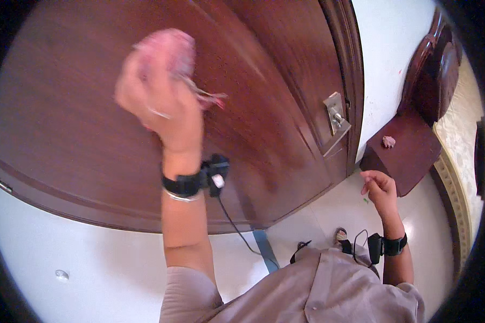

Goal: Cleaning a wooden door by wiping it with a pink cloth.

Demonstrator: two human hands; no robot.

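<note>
My left hand [159,102] is raised high and closed around a crumpled pink cloth [170,48], with loose threads hanging from its lower side. The hand and cloth are blurred by motion. They are in front of a large dark reddish-brown wooden door [242,129]; whether the cloth touches the panel I cannot tell. At the lower right, my right hand [380,188] hangs low with loosely curled fingers, thumb and forefinger apart, and nothing visible in it. It is near the seat of a dark wooden chair [399,161].
A metal handle with its plate [337,118] is on the door's right side. A small crumpled pink piece [388,141] lies on the chair seat. A pale patterned surface [463,140] curves along the right. A round metal piece [62,275] shows at lower left. Black cables [229,218] run from both wrist devices.
</note>
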